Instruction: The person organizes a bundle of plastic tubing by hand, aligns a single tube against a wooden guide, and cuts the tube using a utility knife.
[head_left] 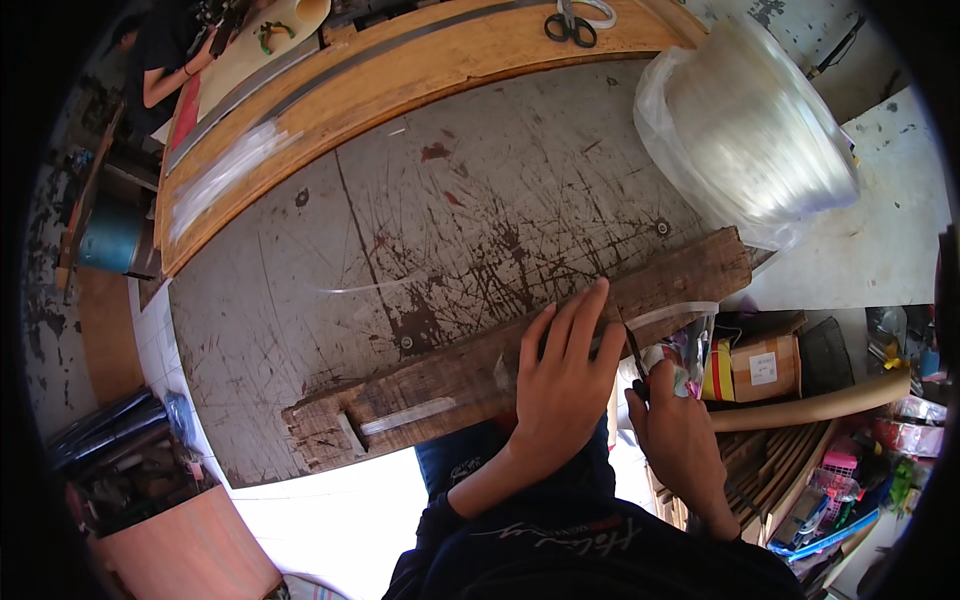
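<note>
A worn wooden plank lies slantwise along the near edge of the scratched grey tabletop. My left hand presses flat on the plank, palm down with its fingers spread. Close to its right, my right hand is closed round what looks like a knife, its dark narrow blade pointing up at the plank's near edge. Beside the blade a clear plastic strip curves over the plank's right part. At the plank's left end sits a short pale strip beside a small crosspiece.
A large roll of clear plastic stands at the far right. Black-handled scissors and a bundle of clear strips lie on the wooden ledge. Another person's arm is at far left. A cardboard box sits right, below table height.
</note>
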